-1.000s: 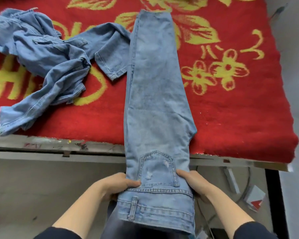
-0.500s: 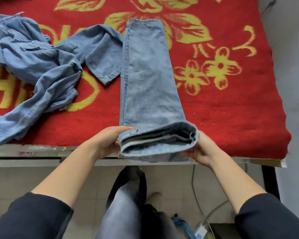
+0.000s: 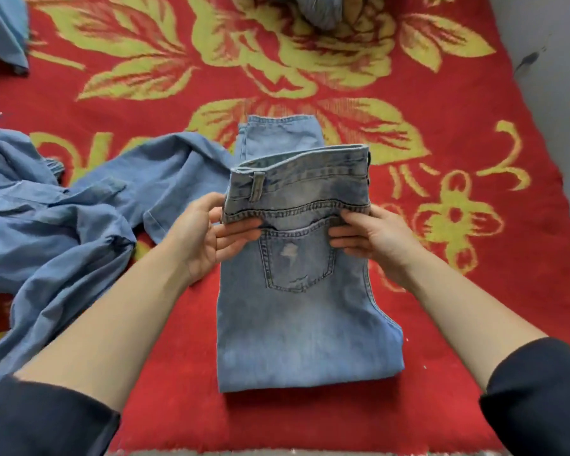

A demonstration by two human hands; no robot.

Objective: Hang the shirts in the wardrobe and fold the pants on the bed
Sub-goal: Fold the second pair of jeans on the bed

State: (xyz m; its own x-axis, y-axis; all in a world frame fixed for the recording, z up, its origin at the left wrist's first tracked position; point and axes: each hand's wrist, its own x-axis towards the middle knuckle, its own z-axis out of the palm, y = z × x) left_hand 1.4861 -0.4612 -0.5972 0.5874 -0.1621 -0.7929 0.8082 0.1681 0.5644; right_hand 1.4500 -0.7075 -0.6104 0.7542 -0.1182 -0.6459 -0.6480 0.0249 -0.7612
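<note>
Seen from the head camera, the left grip (image 3: 208, 236) was clamped on the left edge of the folded jeans (image 3: 303, 324), its fingers curled across the denim just below the waistband seam and its thumb at the edge. The right grip (image 3: 372, 238) was clamped on the opposite edge at the same height, fingers curled over the top corner of the back pocket (image 3: 297, 255). Both palms faced the camera. Between them the waistband end, with one belt loop (image 3: 256, 185), was held up over the rest of the garment.

The jeans lay doubled lengthwise on the red, yellow-flowered blanket (image 3: 458, 307) of the bed (image 3: 310, 452). Their folded end sat near the bed's near edge, and the leg hems (image 3: 277, 133) showed beyond the waistband. The pocket bore a small frayed patch.

Just left of the jeans lay a crumpled blue denim garment (image 3: 63, 232), one part of it reaching the left hand. Another blue cloth (image 3: 4, 31) sat at the far left corner, and a grey bundle (image 3: 320, 8) at the top edge was too cropped to identify. Dark sleeves (image 3: 540, 399) covered both upper forearms. A grey wall (image 3: 556, 60) ran along the right side.
</note>
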